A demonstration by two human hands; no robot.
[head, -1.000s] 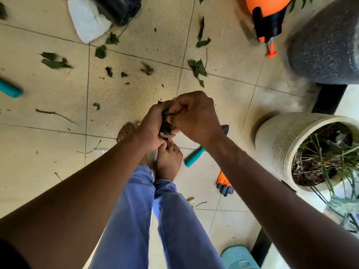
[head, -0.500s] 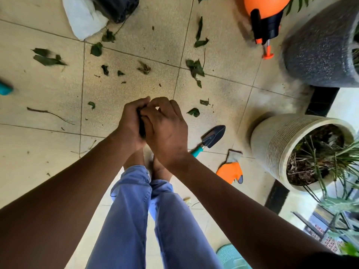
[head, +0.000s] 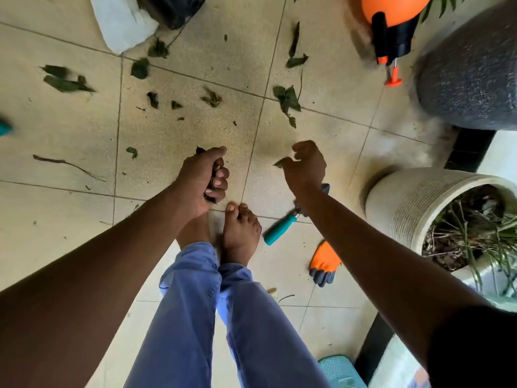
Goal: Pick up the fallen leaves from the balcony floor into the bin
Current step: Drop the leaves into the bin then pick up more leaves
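The left hand [head: 202, 177] is clenched around a wad of leaves [head: 214, 168], held above the floor [head: 167, 135] just beyond the feet [head: 240, 233]. The right hand [head: 306, 163] hangs beside it, fingers loosely curled with nothing in them, its fingertips near a leaf [head: 281, 163] lying on the floor.

That leaf looks like the next pick. To do it well, pinch it at the stem or edge, since a flat leaf on tile slips under a flat palm, then tuck it into the wad without loosening the fist.

More leaves [head: 286, 99] lie farther from the feet, toward the black bin [head: 170, 9] at the top edge. Working outward toward the bin would save a trip.
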